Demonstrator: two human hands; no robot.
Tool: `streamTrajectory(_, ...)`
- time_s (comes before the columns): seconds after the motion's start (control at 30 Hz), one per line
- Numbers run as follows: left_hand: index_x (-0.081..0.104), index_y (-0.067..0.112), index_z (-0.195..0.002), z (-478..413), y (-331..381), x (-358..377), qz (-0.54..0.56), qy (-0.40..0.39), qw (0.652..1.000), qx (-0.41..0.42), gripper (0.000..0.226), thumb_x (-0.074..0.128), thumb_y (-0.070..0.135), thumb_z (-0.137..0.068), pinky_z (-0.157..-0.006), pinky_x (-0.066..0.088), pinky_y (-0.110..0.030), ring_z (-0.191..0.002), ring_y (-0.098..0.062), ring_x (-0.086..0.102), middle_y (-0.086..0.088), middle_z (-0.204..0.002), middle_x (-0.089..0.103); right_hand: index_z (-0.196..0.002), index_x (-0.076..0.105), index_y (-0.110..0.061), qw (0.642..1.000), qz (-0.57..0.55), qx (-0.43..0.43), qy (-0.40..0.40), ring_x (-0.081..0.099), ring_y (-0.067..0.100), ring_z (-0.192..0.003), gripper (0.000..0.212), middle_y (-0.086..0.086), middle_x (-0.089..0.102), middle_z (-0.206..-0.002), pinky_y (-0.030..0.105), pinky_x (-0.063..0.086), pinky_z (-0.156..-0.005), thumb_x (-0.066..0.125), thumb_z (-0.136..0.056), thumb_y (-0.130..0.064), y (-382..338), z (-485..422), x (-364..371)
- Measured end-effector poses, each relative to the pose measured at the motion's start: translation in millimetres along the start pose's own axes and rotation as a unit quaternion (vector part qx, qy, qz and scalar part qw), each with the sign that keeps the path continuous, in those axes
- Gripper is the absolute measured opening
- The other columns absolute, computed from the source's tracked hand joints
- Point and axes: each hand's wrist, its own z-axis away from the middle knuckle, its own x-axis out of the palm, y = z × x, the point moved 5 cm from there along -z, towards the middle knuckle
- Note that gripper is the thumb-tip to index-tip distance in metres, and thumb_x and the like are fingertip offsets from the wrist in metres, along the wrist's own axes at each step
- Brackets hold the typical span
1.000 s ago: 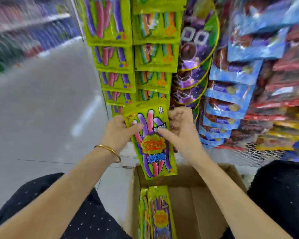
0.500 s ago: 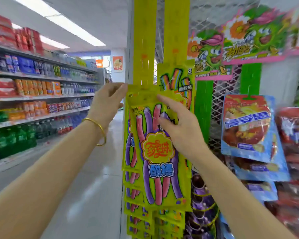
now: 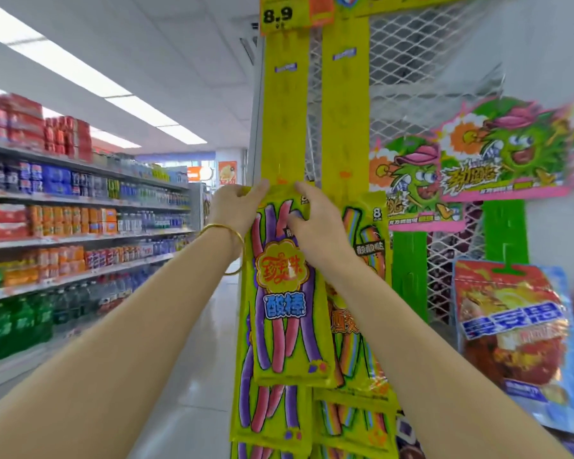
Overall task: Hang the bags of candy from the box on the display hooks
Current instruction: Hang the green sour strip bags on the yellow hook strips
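I hold a yellow-green candy bag (image 3: 284,303) with pink and purple sticks printed on it up against the left yellow hanging strip (image 3: 284,104). My left hand (image 3: 237,210) grips the bag's top left corner. My right hand (image 3: 312,220) pinches the top right edge, fingers over the bag's front. The bag's top sits at the lowest free part of the strip; the hook itself is hidden. More bags of the same kind (image 3: 269,412) hang below it. Rainbow-striped bags (image 3: 368,246) hang on the right strip (image 3: 345,111). The box is out of view.
A wire mesh panel (image 3: 418,71) backs the display. Blue and red snack bags (image 3: 517,339) hang at the right under green cartoon signs (image 3: 497,154). A price tag reading 8.9 (image 3: 279,16) tops the strip. Drink shelves (image 3: 80,226) line the aisle at the left.
My view has swung up from the box to the upper display. Both hands have lifted the bag from low by the box up to the free part of the left strip.
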Motion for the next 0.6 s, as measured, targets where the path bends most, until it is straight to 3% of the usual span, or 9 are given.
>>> streamTrajectory(0.07, 0.041, 0.014, -0.056, -2.7, 1.8, 1.4, -0.005, 0.021, 1.0, 0.005, 0.042, 0.06, 0.034, -0.087, -0.046, 0.032, -0.023, -0.052, -0.017, 0.038, -0.004, -0.055, 0.041, -0.142, 0.034, -0.009, 1.0, 0.007, -0.003, 0.008, 0.028, 0.015, -0.137, 0.049, 0.005, 0.035, -0.147, 0.007, 0.017, -0.094, 0.046, -0.095, -0.004, 0.5, -3.0, 0.1)
streamTrajectory(0.2, 0.053, 0.009, -0.072, -8.5, 2.6, 4.0, 0.036, 0.051, 0.998, -0.018, 0.032, 0.068, 0.036, -0.08, -0.06, 0.04, -0.03, -0.066, -0.021, 0.046, -0.009, -0.068, 0.052, -0.142, 0.034, -0.009, 0.999, 0.04, -0.014, 0.024, 0.031, 0.018, -0.134, 0.05, 0.008, 0.036, -0.145, 0.006, 0.018, -0.089, 0.046, -0.095, -0.005, 0.5, -8.4, -4.0)
streamTrajectory(0.3, 0.051, 0.009, -0.072, -7.6, 3.4, 8.5, 0.056, 0.037, 0.997, -0.035, 0.029, 0.067, 0.03, -0.082, -0.049, 0.039, -0.022, -0.056, -0.017, 0.044, -0.005, -0.065, 0.049, -0.143, 0.035, -0.01, 0.996, 0.077, -0.02, 0.038, 0.039, 0.021, -0.126, 0.05, 0.011, 0.037, -0.139, 0.006, 0.021, -0.082, 0.047, -0.094, -0.004, -0.7, -4.7, -5.5)
streamTrajectory(0.4, 0.051, 0.014, -0.063, -5.5, 3.8, 9.9, 0.087, 0.026, 0.994, -0.054, 0.026, 0.068, 0.021, -0.081, -0.038, 0.041, -0.014, -0.05, -0.013, 0.047, -0.002, -0.061, 0.051, -0.14, 0.039, -0.012, 0.992, 0.118, -0.026, 0.043, 0.05, 0.026, -0.11, 0.046, 0.012, 0.037, -0.131, 0.02, 0.034, -0.082, 0.046, -0.095, -0.007, -2.3, 0.2, -3.2)
streamTrajectory(0.5, 0.058, 0.016, -0.068, -5.4, -1.2, 10.2, 0.131, 0.021, 0.987, -0.092, 0.016, 0.07, 0.015, -0.078, -0.058, 0.052, -0.027, -0.057, -0.021, 0.055, -0.008, -0.071, 0.06, -0.131, 0.047, -0.013, 0.985, 0.162, -0.017, 0.054, 0.054, 0.027, -0.088, 0.035, 0.011, 0.039, -0.122, 0.034, 0.045, -0.076, 0.044, -0.097, -0.01, -3.0, 2.1, -2.7)
streamTrajectory(0.6, 0.06, 0.015, -0.07, -6.3, -4.2, 11.9, 0.147, 0.012, 0.983, -0.107, 0.012, 0.069, 0.011, -0.077, -0.059, 0.052, -0.03, -0.057, -0.023, 0.057, -0.011, -0.073, 0.061, -0.119, 0.053, -0.009, 0.984, 0.171, -0.012, 0.057, 0.054, 0.031, -0.083, 0.025, 0.009, 0.039, -0.111, 0.041, 0.048, -0.075, 0.042, -0.097, -0.006, -6.0, 3.7, -4.3)
